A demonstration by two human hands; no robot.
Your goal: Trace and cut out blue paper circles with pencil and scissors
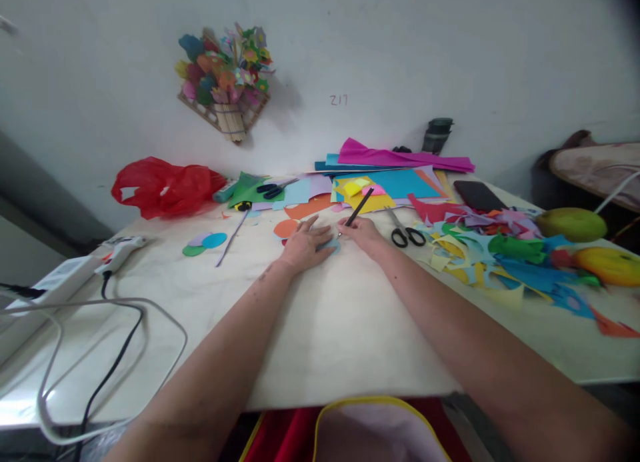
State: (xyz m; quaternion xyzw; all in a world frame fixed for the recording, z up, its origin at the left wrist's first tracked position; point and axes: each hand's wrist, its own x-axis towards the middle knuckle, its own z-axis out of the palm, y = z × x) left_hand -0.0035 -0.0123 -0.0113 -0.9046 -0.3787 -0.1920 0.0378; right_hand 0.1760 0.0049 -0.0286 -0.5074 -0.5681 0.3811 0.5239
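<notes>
My left hand [309, 245] lies flat with its fingers spread, pressing on a light blue paper piece [330, 247] on the white table. A black pencil [361, 206] is pinched in my right hand [364, 236], its tip down at that blue paper. Just left of my left hand is an orange paper circle [285, 229]. Black-handled scissors [407, 236] lie to the right of my right hand. Further left sit a blue circle [215, 240], a green circle [193, 251] and a lilac one, partly overlapping.
Paper scraps [515, 249], a phone [480, 197] and yellow-green fruit [571, 224] lie at right. Coloured sheets [410, 185] are stacked at the back. A red plastic bag [167, 187] is back left, a power strip [55, 285] with looping cables at left.
</notes>
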